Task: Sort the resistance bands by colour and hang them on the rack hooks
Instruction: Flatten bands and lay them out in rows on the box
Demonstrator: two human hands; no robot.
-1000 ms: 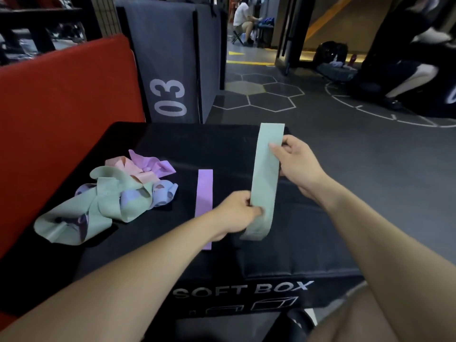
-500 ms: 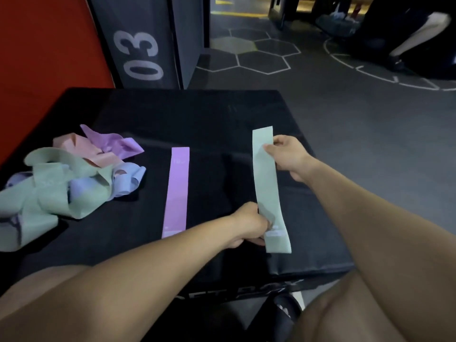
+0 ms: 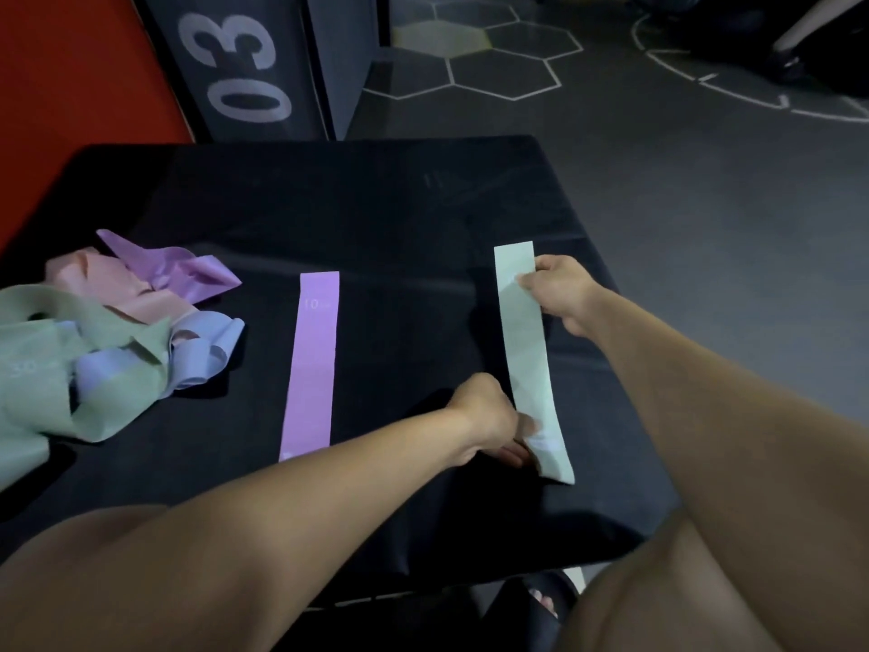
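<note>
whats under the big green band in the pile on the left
A blue band pokes out from under the big green band, with a pink band beside it. Whatever else lies beneath is covered.

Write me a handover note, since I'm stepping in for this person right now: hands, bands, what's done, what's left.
Left hand: pinches the near end of the green band.
Right hand: pinches that band's far end, so it is held out straight just over the black soft box, on its right side.
Purple band: lies flat and straight on the box, to the left of the green one.
Tangled pile of green, blue, pink and purple bands: at the box's left edge, unsorted.
Done: two bands pulled out and straightened.
Left: sort the pile by colour and hang everything; no rack or hooks are in view.
</note>
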